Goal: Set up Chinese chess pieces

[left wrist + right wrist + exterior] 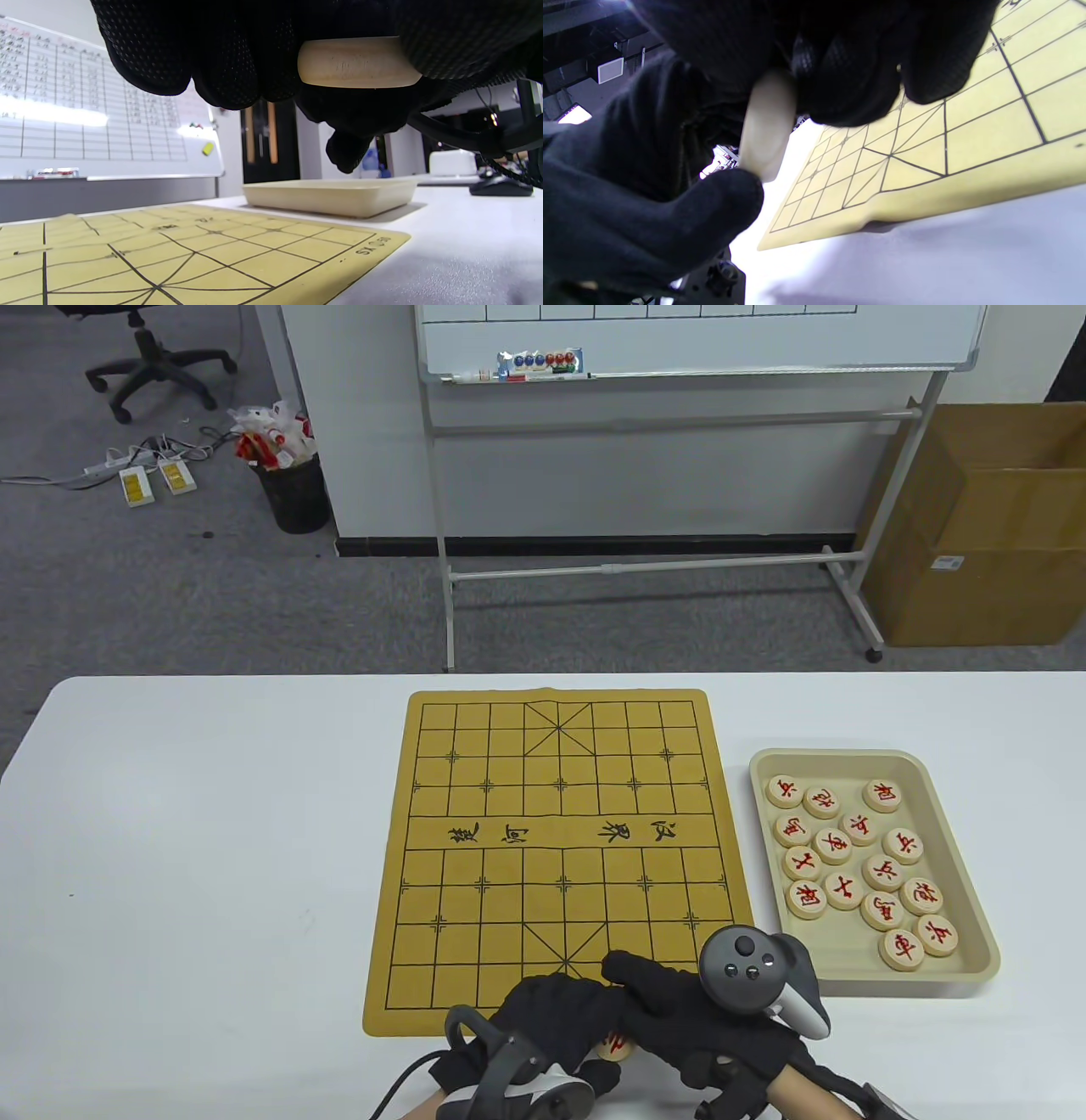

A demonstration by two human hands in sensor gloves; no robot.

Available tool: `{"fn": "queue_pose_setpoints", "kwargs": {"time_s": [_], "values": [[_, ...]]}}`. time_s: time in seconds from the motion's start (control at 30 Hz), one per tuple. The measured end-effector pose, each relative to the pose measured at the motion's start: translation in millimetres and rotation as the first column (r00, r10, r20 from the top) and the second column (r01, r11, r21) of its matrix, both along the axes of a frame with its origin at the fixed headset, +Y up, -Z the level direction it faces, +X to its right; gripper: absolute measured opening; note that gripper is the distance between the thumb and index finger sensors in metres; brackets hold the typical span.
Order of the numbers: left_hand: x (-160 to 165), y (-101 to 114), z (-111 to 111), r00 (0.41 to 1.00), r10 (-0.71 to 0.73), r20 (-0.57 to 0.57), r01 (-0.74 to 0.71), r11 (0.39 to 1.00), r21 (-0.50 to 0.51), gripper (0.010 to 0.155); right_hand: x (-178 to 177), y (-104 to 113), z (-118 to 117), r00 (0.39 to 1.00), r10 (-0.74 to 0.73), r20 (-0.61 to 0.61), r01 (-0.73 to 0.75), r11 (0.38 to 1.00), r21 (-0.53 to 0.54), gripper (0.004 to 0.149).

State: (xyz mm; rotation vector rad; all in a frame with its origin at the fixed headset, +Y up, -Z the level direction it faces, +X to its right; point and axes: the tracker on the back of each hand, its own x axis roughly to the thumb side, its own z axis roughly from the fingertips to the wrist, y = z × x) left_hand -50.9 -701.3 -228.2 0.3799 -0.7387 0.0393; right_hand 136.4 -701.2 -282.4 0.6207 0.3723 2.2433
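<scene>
1. Clearly, a wooden chess piece [613,1046] is held between both gloved hands, above the near edge of the board [556,857], just off its yellow mat.
2. From the left wrist view, the piece [358,62] is seen edge-on, clasped by the left hand [551,1018]; its grip is closed around the disc.
3. The right hand [704,1018] is laid across the left; its fingers [848,63] appear to touch the same piece [765,127], though how firmly cannot be told.
4. Red ink is glimpsed on the held piece, but the character cannot be read.
5. Four black characters are printed across the board's middle band, upside down to the table view; "界" can be made out.
6. Small mirrored lettering is printed at the board's corner [375,245].
7. Sixteen red-lettered pieces [857,857] are left in the beige tray [967,848], just right of the board on the white table [212,857]; "車" and "相" are legible.
</scene>
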Motion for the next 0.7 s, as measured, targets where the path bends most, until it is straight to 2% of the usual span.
{"fn": "queue_pose_setpoints", "kwargs": {"time_s": [0.1,0.17,0.23,0.27,0.3,0.37,0.47,0.53,0.6,0.67,0.7], "values": [[0,2,-4,1.0,-0.018,0.004,0.018,1.0,0.014,0.08,-1,1,2,1.0,0.008,0.016,-0.009,0.999,0.038,0.07],[-3,5,-11,1.0,0.004,0.005,-0.004,0.999,-0.051,0.08,-1,3,3,1.0,0.017,0.025,-0.019,0.996,0.089,0.069],[-5,8,-24,0.999,-0.009,-0.035,0.006,0.997,-0.077,0.079,3,7,4,0.996,0.055,0.07,-0.064,0.989,0.131,0.075],[-6,9,-31,0.998,-0.017,-0.057,0.012,0.997,-0.08,0.079,6,10,5,0.992,0.077,0.1,-0.093,0.981,0.172,0.076],[-7,8,-41,0.994,-0.041,-0.1,0.03,0.994,-0.1,0.079,11,15,5,0.984,0.099,0.148,-0.135,0.957,0.256,0.075],[-7,0,-58,0.983,-0.107,-0.151,0.083,0.984,-0.157,0.079,20,21,5,0.971,0.137,0.196,-0.198,0.92,0.338,0.075],[0,-21,-75,0.959,-0.23,-0.167,0.18,0.946,-0.268,0.079,30,24,4,0.968,0.141,0.207,-0.208,0.915,0.346,0.075],[7,-39,-83,0.924,-0.351,-0.152,0.282,0.894,-0.348,0.079,35,23,3,0.972,0.124,0.198,-0.185,0.926,0.328,0.075],[11,-51,-86,0.889,-0.433,-0.147,0.35,0.851,-0.391,0.078,37,22,2,0.971,0.13,0.201,-0.192,0.924,0.33,0.074],[12,-55,-88,0.87,-0.467,-0.155,0.379,0.837,-0.394,0.078,36,21,2,0.969,0.15,0.194,-0.21,0.916,0.341,0.074],[11,-53,-89,0.88,-0.45,-0.153,0.358,0.839,-0.409,0.077,35,20,2,0.968,0.157,0.197,-0.219,0.911,0.35,0.074]]}}
